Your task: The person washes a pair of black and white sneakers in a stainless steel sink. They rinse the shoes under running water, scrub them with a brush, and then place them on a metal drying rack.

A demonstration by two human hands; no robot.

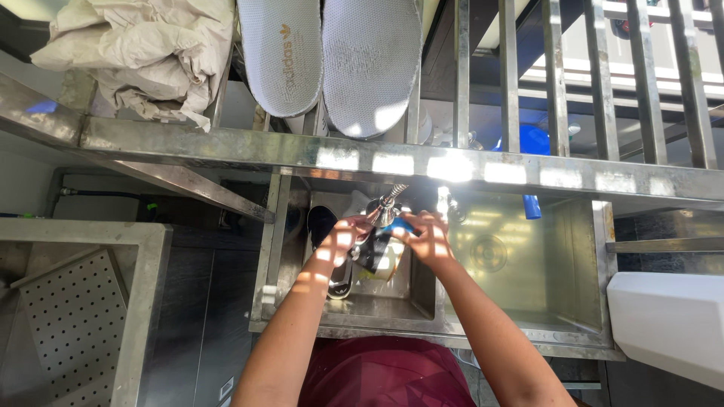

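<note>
Sunlight falls in bars across a steel double sink, and the person in a dark red top leans over it with both arms stretched forward. The left hand is wrapped around a dark shoe, fingers clenched on its left side, holding it up over the wall that parts the two basins. The right hand meets it from the right, fingers pinched on a small blue brush that lies against the top of the shoe. Just beyond the hands, a flexible metal spray hose slants down toward the shoe; whether water runs from it I cannot tell.

Under the held shoe, in the left basin, another dark shoe lies against the far left wall, partly hidden by the left wrist. The right basin shows its round drain and a blue handle-like piece at its far edge.

A steel rail crosses the scene above the sink. Two pale grey insoles are propped beyond it, with crumpled cream cloth to their left. At the near left stands a perforated steel tray; at the right, a white basin edge.
</note>
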